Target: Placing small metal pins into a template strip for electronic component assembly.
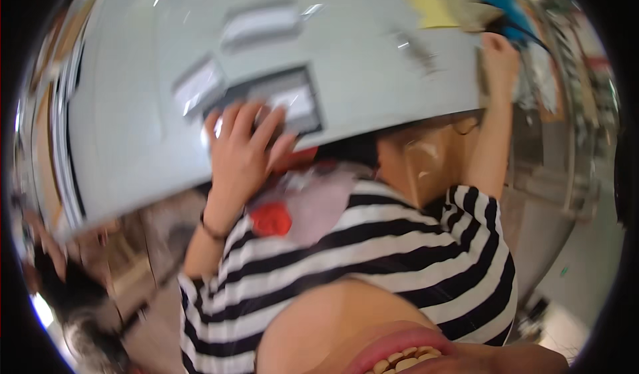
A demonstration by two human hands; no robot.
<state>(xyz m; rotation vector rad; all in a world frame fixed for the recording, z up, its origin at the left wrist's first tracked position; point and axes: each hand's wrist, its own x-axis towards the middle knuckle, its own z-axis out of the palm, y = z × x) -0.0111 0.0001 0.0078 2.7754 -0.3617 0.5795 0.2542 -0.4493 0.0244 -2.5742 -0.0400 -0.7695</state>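
Observation:
My left hand (243, 141) rests with spread fingers over the left part of a flat dark grey rectangular thing (315, 105) near the table's front edge. Pale, shiny patches show on that thing; its left part lies under the fingers. My right hand (500, 62) is stretched out to the far right, at the table's right edge. Its fingers look curled together beside a blue thing (509, 13) and a dark cable or strap; blur hides what they hold, if anything.
On the grey table (133, 128) lie a whitish flat packet (198, 84) and a larger pale block (261, 24). A yellow sheet (431, 4) is at the back right. A brown cardboard box (426, 161) stands below the front edge. Another person (73, 274) is at the lower left.

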